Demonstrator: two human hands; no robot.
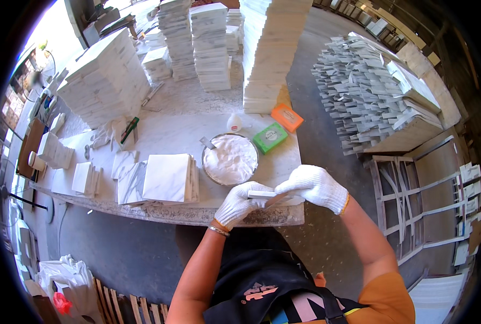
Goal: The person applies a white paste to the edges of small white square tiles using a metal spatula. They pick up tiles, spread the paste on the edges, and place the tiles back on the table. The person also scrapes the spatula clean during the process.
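Both hands wear white knitted gloves and meet over the front edge of the table. My left hand is closed around a small white marble tile, held edge-up. My right hand pinches a thin brownish sheet against the tile; its kind is not clear. Just beyond them stands a round bowl of white paste, with a metal scraper resting at its rim. To the left, a short stack of marble tiles lies on the tabletop.
A green box, an orange box and a small white bottle stand past the bowl. Tall tile stacks rise at the back. A green-handled tool lies left. Piled stone strips and a metal rack are right.
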